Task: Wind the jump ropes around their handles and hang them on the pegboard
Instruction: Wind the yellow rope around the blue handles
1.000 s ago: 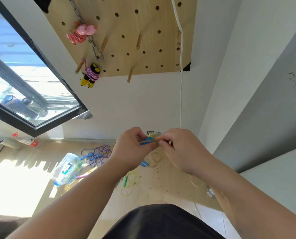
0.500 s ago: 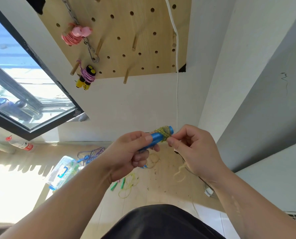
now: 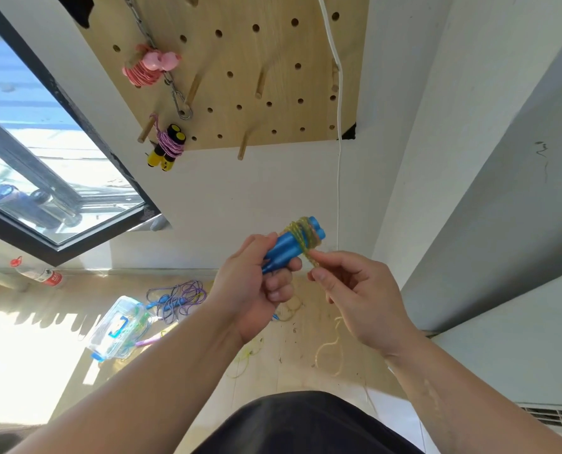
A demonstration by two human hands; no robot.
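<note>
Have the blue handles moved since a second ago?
Yes. The blue handles, gripped by the left hand, have risen slightly toward the pegboard, their wound end now nearer the white cable on the wall.

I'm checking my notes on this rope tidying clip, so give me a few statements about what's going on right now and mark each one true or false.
1. The left hand grips the blue handles. True.
2. The right hand holds nothing. False: it pinches the yellow rope just below the coil on the handles.
3. Two wound ropes hang on the pegboard. True: a pink one and a purple one.
4. The yellow rope is fully wound. False: a loose length trails down toward the floor.
</note>
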